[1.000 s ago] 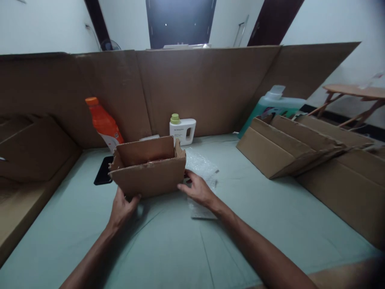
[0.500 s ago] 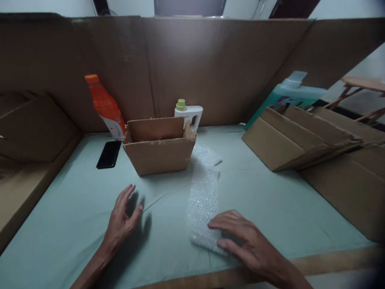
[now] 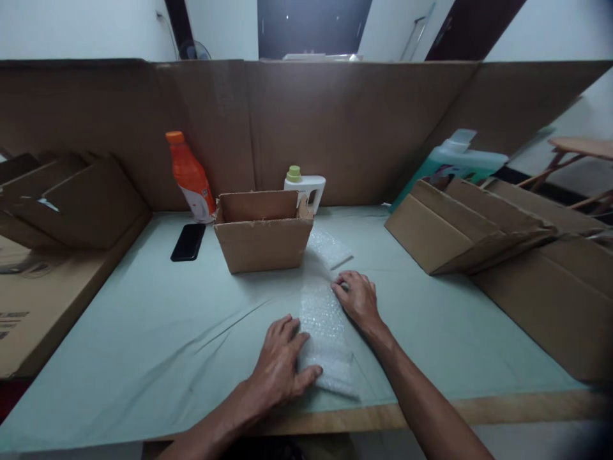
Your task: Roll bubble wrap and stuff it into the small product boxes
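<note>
Bubble wrap strip [image 3: 324, 319] lies lengthwise away from the person. Left hand [image 3: 279, 365] presses its near end, right hand [image 3: 357, 298] its far edge; fingers flat, gripping nothing.

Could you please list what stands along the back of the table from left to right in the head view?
Orange bottle → black phone → open cardboard box → white bottle with green cap → teal jug behind the flattened cartons.

Both hands [image 3: 282, 367] [image 3: 357, 297] flat, palms down
</note>
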The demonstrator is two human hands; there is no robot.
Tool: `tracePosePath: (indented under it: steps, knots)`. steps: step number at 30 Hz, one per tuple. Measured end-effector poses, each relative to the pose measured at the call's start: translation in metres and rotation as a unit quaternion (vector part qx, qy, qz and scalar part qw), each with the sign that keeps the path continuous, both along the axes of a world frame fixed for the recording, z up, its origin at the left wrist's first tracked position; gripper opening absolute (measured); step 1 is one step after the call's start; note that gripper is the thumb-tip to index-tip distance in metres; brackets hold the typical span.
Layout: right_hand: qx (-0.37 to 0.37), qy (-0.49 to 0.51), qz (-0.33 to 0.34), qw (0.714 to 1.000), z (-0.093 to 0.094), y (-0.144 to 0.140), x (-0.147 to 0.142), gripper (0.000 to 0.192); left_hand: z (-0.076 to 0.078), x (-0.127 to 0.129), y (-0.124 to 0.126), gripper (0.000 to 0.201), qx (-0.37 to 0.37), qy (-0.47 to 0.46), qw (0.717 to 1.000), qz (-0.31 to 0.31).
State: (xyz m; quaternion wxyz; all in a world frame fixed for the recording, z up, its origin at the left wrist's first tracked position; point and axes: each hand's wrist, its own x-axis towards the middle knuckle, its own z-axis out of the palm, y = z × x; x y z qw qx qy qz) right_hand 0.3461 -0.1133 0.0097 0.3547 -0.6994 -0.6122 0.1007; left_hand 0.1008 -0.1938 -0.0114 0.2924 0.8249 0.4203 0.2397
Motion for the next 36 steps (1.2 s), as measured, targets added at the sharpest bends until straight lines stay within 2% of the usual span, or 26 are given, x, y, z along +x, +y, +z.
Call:
tracePosePath:
  steps: [5, 8, 10, 13, 15, 17, 20, 23, 24, 27, 29, 33, 36]
  knots:
    - [0.023, 0.102, 0.029, 0.994, 0.007, -0.023, -0.007, 0.022, -0.009, -0.003, -0.019, 0.026, 0.012, -0.016, 1.0, -0.014]
    - [0.032, 0.155, 0.038, 0.987, 0.009, -0.028, -0.014, 0.023, -0.004, -0.017, -0.028, 0.022, 0.017, -0.062, 0.998, -0.009]
    - [0.035, 0.181, 0.044, 0.982, 0.009, -0.027, -0.024, 0.023, 0.008, -0.033, -0.035, 0.025, 0.026, -0.106, 0.994, 0.008]
    - [0.029, 0.198, 0.067, 0.977, 0.007, -0.023, -0.043, 0.022, 0.034, -0.065, -0.051, 0.024, 0.052, -0.152, 0.986, 0.036]
    - [0.019, 0.195, 0.088, 0.977, 0.003, -0.018, -0.059, 0.022, 0.049, -0.086, -0.063, 0.022, 0.045, -0.164, 0.985, 0.032]
    - [0.008, 0.182, 0.109, 0.977, -0.002, -0.011, -0.074, 0.021, 0.057, -0.101, -0.074, 0.02, -0.001, -0.177, 0.984, 0.004]
    - [-0.006, 0.148, 0.136, 0.98, -0.009, 0.001, -0.092, 0.016, 0.053, -0.109, -0.085, 0.011, -0.111, -0.181, 0.977, -0.021]
    - [-0.005, 0.107, 0.143, 0.984, -0.006, 0.007, -0.096, 0.01, 0.041, -0.106, -0.085, 0.008, -0.199, -0.142, 0.97, 0.015]
    - [-0.001, 0.096, 0.14, 0.985, -0.003, 0.005, -0.094, 0.013, 0.037, -0.104, -0.082, 0.01, -0.215, -0.133, 0.967, 0.037]
    - [0.001, 0.077, 0.151, 0.986, 0.011, -0.018, -0.08, 0.03, 0.028, -0.097, -0.073, 0.016, -0.232, -0.136, 0.957, 0.106]
    - [-0.031, 0.083, 0.197, 0.976, 0.021, -0.046, -0.069, 0.031, 0.026, -0.095, -0.069, 0.019, -0.237, -0.145, 0.952, 0.129]
    - [-0.125, 0.11, 0.299, 0.94, 0.034, -0.099, -0.057, 0.03, 0.028, -0.096, -0.067, 0.02, -0.256, -0.159, 0.945, 0.126]
    - [-0.131, 0.117, 0.325, 0.929, 0.035, -0.108, -0.065, 0.029, 0.036, -0.098, -0.067, 0.018, -0.263, -0.16, 0.945, 0.108]
